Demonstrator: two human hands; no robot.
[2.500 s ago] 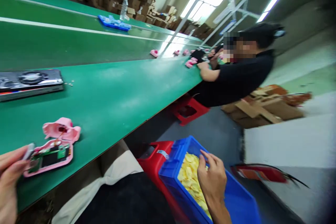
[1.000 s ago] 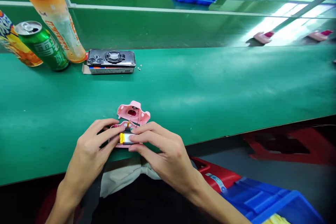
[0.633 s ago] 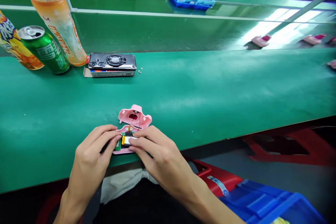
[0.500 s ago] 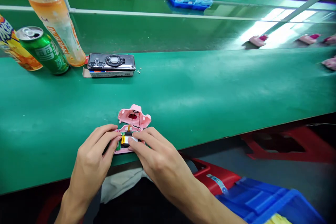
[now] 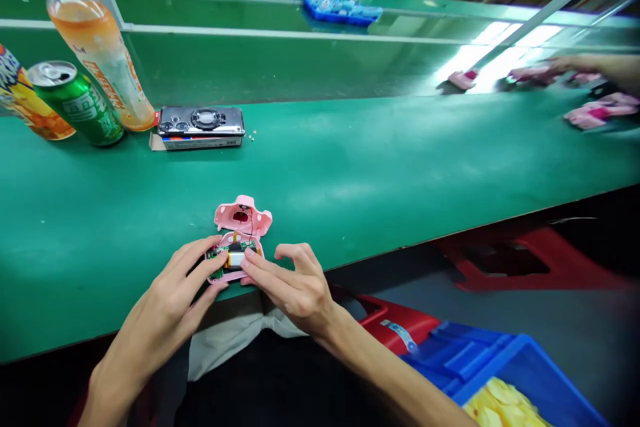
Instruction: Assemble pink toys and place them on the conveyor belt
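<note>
An opened pink plastic housing (image 5: 234, 276) lies at the front edge of the green table. Its detached upper shell (image 5: 257, 221) rests behind it, joined by thin wires. Inside the lower half are a green circuit board (image 5: 216, 274) and a silver battery (image 5: 235, 259) with a yellow end. My left hand (image 5: 180, 287) grips the housing's left side, fingers over the board and thumb at the front edge. My right hand (image 5: 295, 287) presses fingertips on the battery's right part, its thumb low at the housing's front edge and its index finger raised and bent.
A phone (image 5: 200, 121) lies on a small box, beside an orange drink bottle (image 5: 100, 53) and a green can (image 5: 75, 103). Other pink parts (image 5: 587, 115) and another person's arm (image 5: 615, 70) are at the far right. Below right stands a blue crate (image 5: 450, 360) with yellow pieces.
My right index finger has lifted off the battery and bent back; my right thumb now shows at the housing's front edge. Another person's arm has come in at the right. The view has shifted slightly.
</note>
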